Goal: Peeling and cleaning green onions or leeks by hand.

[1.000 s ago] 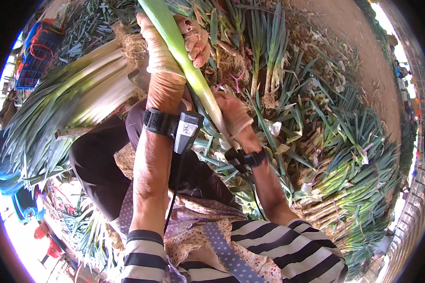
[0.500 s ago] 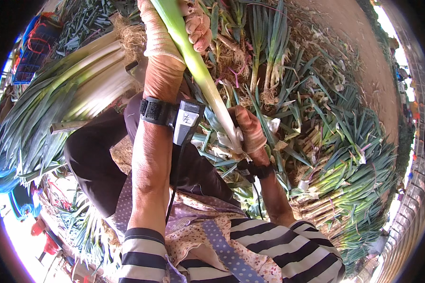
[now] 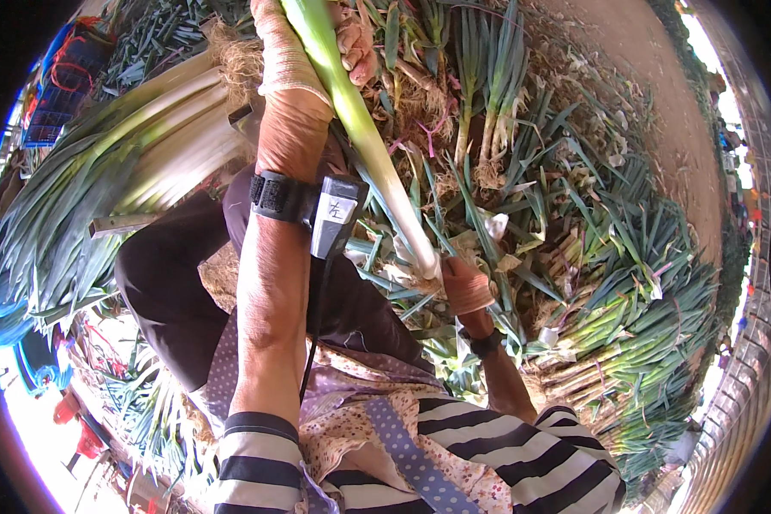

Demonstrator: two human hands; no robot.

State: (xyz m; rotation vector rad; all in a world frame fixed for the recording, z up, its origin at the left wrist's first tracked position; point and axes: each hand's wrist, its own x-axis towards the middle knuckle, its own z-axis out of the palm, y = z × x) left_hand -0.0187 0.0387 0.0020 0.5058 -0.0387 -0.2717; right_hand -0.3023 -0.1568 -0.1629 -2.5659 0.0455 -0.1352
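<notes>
A long leek (image 3: 375,150), green above and white toward its root end, slants from the top of the view down to the right. My left hand (image 3: 355,51), in a worn pale glove with bare fingertips, is closed around its green part. At the root end my right hand (image 3: 467,289), in a similar glove, is curled up close against the white tip. Its fingers are mostly turned away, so what they grip is hidden. A strapped device (image 3: 337,214) sits on my left wrist, and a dark band (image 3: 486,345) circles the right one.
Large trimmed leeks (image 3: 184,141) lie stacked at the left, near a metal bar (image 3: 124,224). Leek bundles (image 3: 625,334) are heaped at the right, with more small bundles (image 3: 488,94) ahead. Loose leaves and peelings (image 3: 540,197) cover the ground between. A blue crate (image 3: 60,94) stands far left.
My right hand has slid down and right along the white stalk to the root end, its fingers drawing in. My left hand keeps its grip with hardly any movement.
</notes>
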